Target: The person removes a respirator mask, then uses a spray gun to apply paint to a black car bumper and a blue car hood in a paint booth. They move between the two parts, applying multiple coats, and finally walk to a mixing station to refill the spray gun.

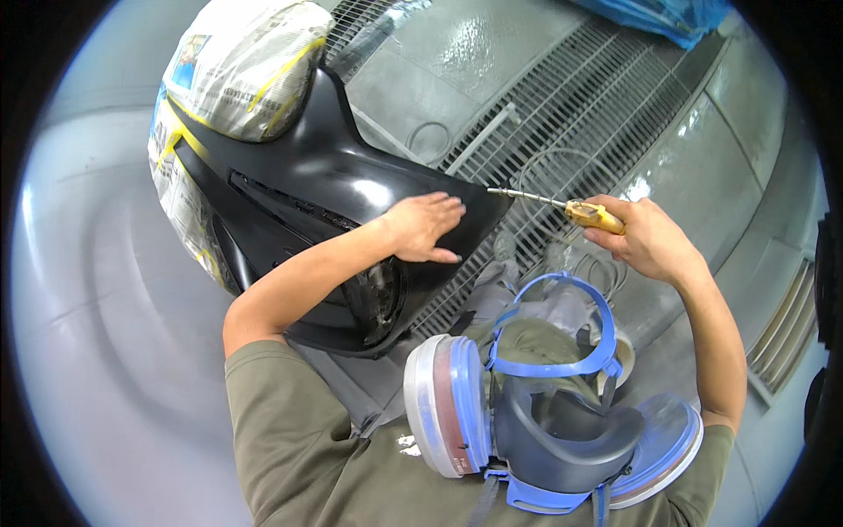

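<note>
A glossy black car bumper (369,180) stretches across the middle. My left hand (421,227) is open and laid flat on its surface near the right end, fingers extended. My right hand (654,239) is closed around the yellow handle of a screwdriver (606,217). Its thin metal shaft points left, and the tip meets or lies just beside the bumper's right-hand end; exact contact is hard to make out. Newspaper masking (255,79) edged with yellow tape covers the bumper's far left part.
A blue and grey respirator (562,430) hangs at my chest. Below the bumper, metal floor grating (606,70) runs diagonally, with a thin hose or cable (562,154) looped over it. Blue plastic sheeting (667,19) lies at the far right. A vent (786,325) is at right.
</note>
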The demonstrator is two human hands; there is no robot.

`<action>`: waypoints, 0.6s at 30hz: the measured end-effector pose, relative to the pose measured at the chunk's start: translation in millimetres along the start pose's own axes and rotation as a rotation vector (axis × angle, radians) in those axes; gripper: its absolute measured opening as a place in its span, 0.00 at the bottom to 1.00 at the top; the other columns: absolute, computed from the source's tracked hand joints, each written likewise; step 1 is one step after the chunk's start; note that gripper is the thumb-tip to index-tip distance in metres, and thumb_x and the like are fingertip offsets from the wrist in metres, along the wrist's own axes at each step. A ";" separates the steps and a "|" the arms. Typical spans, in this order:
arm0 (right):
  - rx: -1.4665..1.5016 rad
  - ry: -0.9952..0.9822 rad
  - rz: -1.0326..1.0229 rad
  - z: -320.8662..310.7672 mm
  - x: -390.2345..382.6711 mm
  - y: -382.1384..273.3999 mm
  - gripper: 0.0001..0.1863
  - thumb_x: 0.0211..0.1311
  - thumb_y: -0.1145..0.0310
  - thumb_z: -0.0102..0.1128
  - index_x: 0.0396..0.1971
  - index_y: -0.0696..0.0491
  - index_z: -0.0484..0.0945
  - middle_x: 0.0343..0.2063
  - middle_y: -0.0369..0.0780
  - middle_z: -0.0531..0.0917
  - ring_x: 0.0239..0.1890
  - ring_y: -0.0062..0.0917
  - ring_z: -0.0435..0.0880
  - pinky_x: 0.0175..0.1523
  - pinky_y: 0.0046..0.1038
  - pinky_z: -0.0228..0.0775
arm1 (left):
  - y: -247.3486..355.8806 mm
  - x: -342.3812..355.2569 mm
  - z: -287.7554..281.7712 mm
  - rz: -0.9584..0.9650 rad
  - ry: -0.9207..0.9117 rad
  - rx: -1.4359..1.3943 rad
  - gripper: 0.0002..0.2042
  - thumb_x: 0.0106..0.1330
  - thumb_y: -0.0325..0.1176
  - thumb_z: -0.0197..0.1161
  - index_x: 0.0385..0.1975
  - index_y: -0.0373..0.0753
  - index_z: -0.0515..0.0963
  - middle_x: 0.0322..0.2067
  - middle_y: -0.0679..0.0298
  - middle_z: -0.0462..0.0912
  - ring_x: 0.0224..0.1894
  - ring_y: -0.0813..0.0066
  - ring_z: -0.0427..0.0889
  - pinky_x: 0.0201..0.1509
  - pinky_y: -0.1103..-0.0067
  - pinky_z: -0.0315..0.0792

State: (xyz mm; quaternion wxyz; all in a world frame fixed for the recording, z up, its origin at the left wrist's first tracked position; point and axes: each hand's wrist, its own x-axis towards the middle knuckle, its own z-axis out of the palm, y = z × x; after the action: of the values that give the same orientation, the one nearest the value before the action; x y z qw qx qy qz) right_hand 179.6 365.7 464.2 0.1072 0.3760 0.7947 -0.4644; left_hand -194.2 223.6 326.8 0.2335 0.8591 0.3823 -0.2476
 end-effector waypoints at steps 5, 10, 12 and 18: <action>-0.264 0.025 -0.023 -60.7 14.0 -63.0 0.18 0.67 0.57 0.69 0.51 0.52 0.85 0.22 0.49 0.84 0.26 0.45 0.83 0.38 0.41 0.75 | -64.2 -84.3 -27.7 -0.106 0.197 0.105 0.38 0.75 0.66 0.47 0.75 0.42 0.67 0.79 0.62 0.60 0.82 0.64 0.53 0.86 0.63 0.42; -0.394 0.187 -0.176 -96.4 35.1 -135.2 0.22 0.64 0.59 0.72 0.56 0.50 0.85 0.22 0.49 0.84 0.25 0.44 0.83 0.37 0.37 0.76 | -66.5 -144.2 -51.8 -0.358 0.302 0.279 0.43 0.72 0.66 0.54 0.78 0.40 0.60 0.80 0.64 0.58 0.83 0.65 0.48 0.87 0.64 0.39; -0.470 0.165 -0.289 -97.0 47.9 -155.9 0.21 0.65 0.59 0.72 0.56 0.50 0.85 0.22 0.49 0.84 0.25 0.44 0.83 0.37 0.37 0.76 | -29.6 -118.6 -39.8 -0.441 0.319 0.043 0.45 0.72 0.67 0.53 0.77 0.36 0.61 0.79 0.58 0.59 0.82 0.62 0.53 0.86 0.64 0.43; -0.643 0.141 -0.361 -132.6 105.7 -188.8 0.18 0.67 0.62 0.71 0.53 0.52 0.86 0.23 0.49 0.85 0.23 0.38 0.85 0.37 0.37 0.79 | -62.6 -110.8 -34.5 -0.505 0.512 0.171 0.40 0.69 0.65 0.57 0.71 0.39 0.72 0.77 0.60 0.64 0.82 0.64 0.54 0.87 0.65 0.44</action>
State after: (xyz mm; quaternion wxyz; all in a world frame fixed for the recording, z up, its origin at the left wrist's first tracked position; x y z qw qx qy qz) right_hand -1.7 472.9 605.8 0.0814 0.2080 0.9588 -0.1754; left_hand -298.9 221.5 406.9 -0.0108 0.7881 0.6063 -0.1055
